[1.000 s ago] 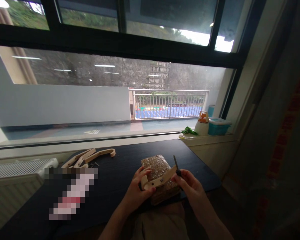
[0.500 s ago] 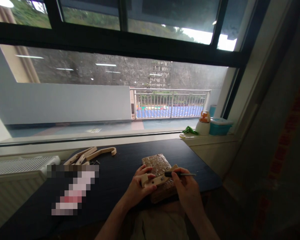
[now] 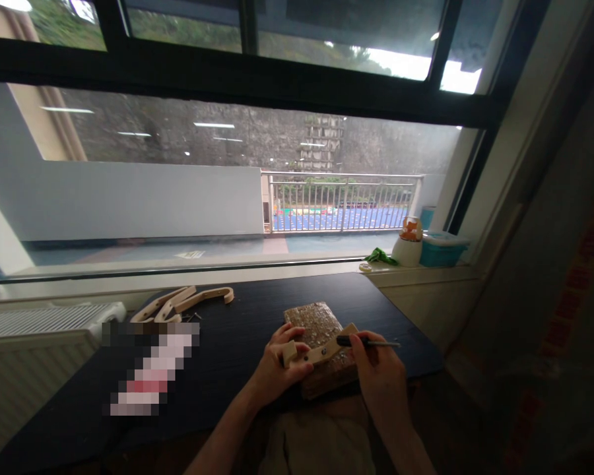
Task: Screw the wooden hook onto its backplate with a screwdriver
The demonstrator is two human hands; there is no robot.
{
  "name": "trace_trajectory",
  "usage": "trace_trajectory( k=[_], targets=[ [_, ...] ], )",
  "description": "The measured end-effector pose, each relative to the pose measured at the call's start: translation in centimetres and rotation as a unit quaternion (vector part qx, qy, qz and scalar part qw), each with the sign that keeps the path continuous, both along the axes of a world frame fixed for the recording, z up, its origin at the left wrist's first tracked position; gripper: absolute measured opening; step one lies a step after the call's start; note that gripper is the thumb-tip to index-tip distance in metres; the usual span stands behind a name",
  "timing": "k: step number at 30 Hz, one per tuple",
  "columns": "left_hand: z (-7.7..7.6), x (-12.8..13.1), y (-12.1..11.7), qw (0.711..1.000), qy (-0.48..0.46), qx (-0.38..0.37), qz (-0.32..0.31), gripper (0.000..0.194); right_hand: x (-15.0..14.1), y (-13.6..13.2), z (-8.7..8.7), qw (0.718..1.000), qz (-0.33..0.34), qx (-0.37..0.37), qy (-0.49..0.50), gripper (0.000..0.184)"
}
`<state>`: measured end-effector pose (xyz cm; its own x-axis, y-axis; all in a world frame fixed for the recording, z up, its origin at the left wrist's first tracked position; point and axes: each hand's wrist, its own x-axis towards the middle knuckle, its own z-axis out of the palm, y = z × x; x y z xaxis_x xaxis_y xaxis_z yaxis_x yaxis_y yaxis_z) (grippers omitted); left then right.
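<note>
My left hand (image 3: 282,361) is closed round the near-left end of a pale wooden hook (image 3: 319,355), which has a bent end and a dark screw or hole in its side. The hook rests across a brown block in shiny clear wrapping (image 3: 313,321). In my right hand (image 3: 382,369) is a screwdriver (image 3: 366,342), pinched between thumb and fingers. Its black handle points left, over the hook, and its metal shaft points right, away from the hook. The right fingertips are close to the hook's far end; whether they touch it I cannot tell.
Several similar wooden hooks (image 3: 178,303) lie at the table's back left, with small screws (image 3: 194,316) beside them. A blurred-out patch (image 3: 151,369) covers something on the left of the dark table (image 3: 218,409). A radiator (image 3: 54,336) borders the left. The windowsill holds a teal box (image 3: 443,251) and a white bottle (image 3: 406,251).
The whole view has shifted slightly. My right hand and the screwdriver have moved a little to the right relative to the hook. Both hands keep their holds.
</note>
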<state>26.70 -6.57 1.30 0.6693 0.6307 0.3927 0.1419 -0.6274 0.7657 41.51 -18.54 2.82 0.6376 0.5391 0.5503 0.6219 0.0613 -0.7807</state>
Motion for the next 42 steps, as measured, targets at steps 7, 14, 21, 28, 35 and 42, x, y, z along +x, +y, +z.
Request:
trace_trajectory(
  k=[7,14,21,28,35,42],
  targets=[
    [-0.1,0.0,0.0,1.0,0.002,-0.002,0.007,0.017,-0.5,0.2,0.1,0.999,0.014,-0.015,-0.032,0.021],
    [-0.1,0.0,0.1,1.0,0.002,0.012,0.007,0.016,-0.5,0.5,0.5,0.997,0.015,-0.023,-0.065,0.02],
    [0.1,0.0,-0.1,1.0,0.004,0.01,0.013,0.016,-0.1,0.6,1.0,0.996,0.004,-0.018,-0.086,0.022],
    [0.1,0.1,-0.1,1.0,0.008,0.004,0.014,0.015,0.3,0.7,1.3,0.995,0.015,-0.026,-0.097,0.02],
    [0.0,0.0,0.0,1.0,0.01,-0.004,0.009,0.015,-0.3,0.7,1.8,0.99,0.056,-0.047,-0.118,0.016],
    [0.3,0.1,0.0,1.0,0.011,-0.013,0.007,0.016,-0.1,0.9,1.5,0.99,0.045,-0.079,-0.104,0.022]
  ],
)
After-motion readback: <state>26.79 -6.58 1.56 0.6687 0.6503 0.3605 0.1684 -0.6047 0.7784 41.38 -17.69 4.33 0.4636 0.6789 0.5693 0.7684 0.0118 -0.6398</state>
